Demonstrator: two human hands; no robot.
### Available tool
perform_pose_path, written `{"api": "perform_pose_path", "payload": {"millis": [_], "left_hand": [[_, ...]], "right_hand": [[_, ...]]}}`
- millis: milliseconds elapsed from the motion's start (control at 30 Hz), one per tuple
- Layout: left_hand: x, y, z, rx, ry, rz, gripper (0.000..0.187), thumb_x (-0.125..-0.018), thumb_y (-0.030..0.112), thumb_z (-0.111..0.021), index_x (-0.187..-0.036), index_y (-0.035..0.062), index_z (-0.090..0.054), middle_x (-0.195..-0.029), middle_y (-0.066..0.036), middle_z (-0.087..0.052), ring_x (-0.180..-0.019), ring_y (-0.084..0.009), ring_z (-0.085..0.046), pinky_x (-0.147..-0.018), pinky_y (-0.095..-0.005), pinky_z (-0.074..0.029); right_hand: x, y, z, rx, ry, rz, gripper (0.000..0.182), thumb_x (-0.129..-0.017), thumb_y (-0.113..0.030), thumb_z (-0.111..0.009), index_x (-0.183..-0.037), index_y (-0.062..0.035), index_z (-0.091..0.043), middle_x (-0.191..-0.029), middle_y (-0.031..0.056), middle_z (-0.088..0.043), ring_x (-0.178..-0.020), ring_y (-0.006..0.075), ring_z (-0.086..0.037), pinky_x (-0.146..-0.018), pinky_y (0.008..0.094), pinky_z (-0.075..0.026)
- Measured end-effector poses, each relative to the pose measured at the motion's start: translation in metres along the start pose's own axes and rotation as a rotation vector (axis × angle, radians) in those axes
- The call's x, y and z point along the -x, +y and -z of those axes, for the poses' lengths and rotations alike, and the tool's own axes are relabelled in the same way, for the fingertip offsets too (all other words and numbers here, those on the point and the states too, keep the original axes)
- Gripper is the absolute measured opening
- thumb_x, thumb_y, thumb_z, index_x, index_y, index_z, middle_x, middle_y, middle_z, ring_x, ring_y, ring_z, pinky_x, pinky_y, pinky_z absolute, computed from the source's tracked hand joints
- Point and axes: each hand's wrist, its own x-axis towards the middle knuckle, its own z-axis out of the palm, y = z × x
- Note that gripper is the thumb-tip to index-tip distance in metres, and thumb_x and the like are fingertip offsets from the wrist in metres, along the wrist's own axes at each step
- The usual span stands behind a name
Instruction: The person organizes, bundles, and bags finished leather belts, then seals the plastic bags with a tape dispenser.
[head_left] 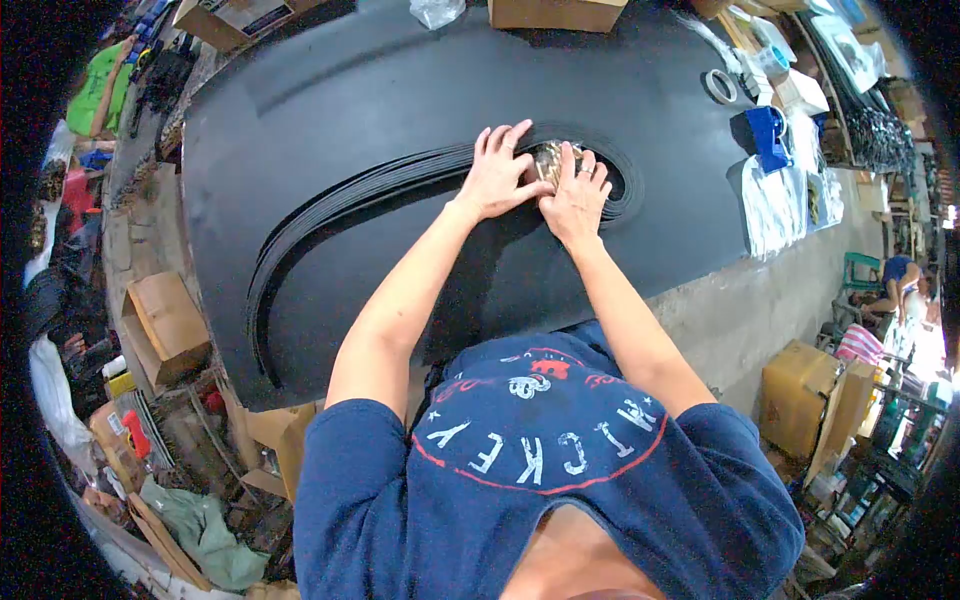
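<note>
A bundle of long, thin black strips [365, 185] lies on the dark tabletop [400, 80], curving from the lower left and looping round at its right end. Inside that loop sits a small clear plastic bag of gold-coloured pieces [549, 160], too small to identify. My left hand [494, 172] rests at the bundle's edge, its fingers spread and its thumb reaching to the bag's near side. Over the right part of the bag, my right hand [574, 200] has its fingers bent around it. Both hands partly hide the bag.
Cardboard boxes [558, 14] stand at the table's far edge. To the right are a tape roll [720, 87], a blue object [768, 138] and white plastic packets [775, 210]. Another person [900, 280] is far right. Boxes [165, 325] and clutter line the left floor.
</note>
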Motion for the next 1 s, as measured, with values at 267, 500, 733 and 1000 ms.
{"api": "perform_pose_path", "payload": {"millis": [267,500,733,1000], "left_hand": [[-0.003,0.000,-0.010,-0.028,0.009,0.078,0.049,-0.082,0.057,-0.063,-0.085,0.0084,-0.064,-0.153,-0.014,-0.027,-0.135,-0.0398,-0.029,-0.109,-0.0673,-0.011],[-0.005,-0.003,-0.007,-0.042,-0.009,0.022,0.048,-0.082,0.058,-0.062,-0.087,0.0103,-0.064,-0.153,-0.013,-0.029,-0.135,-0.0400,-0.029,-0.109,-0.0687,-0.011],[-0.004,-0.005,-0.004,-0.050,-0.040,0.017,0.039,-0.084,0.054,-0.062,-0.089,0.0148,-0.064,-0.153,-0.012,-0.029,-0.134,-0.0398,-0.030,-0.109,-0.0684,-0.012],[-0.005,-0.006,0.003,-0.068,-0.111,0.023,0.031,-0.087,0.045,-0.062,-0.105,0.0205,-0.067,-0.156,-0.009,-0.023,-0.137,-0.0386,-0.028,-0.111,-0.0671,-0.010]], "right_hand": [[-0.002,-0.004,0.010,-0.147,-0.003,-0.053,0.089,-0.068,-0.030,-0.071,-0.145,-0.0054,-0.034,-0.134,0.0215,-0.043,-0.120,0.0412,-0.042,-0.094,0.0536,-0.039],[-0.050,0.083,0.048,-0.781,-0.499,0.303,0.069,-0.075,-0.001,-0.054,-0.143,-0.0046,-0.040,-0.129,0.0204,-0.055,-0.119,0.0369,-0.053,-0.104,0.0409,-0.040],[-0.094,0.095,0.057,-0.078,-0.577,1.125,0.087,-0.076,0.007,-0.057,-0.148,-0.0376,-0.035,-0.128,0.0197,-0.052,-0.106,0.0335,-0.058,-0.086,0.0375,-0.051],[-0.153,0.051,0.040,-0.012,-0.262,2.097,0.069,-0.088,-0.014,-0.049,-0.149,-0.0396,-0.027,-0.149,0.0164,-0.033,-0.132,0.0301,-0.042,-0.110,0.0489,-0.034]]}}
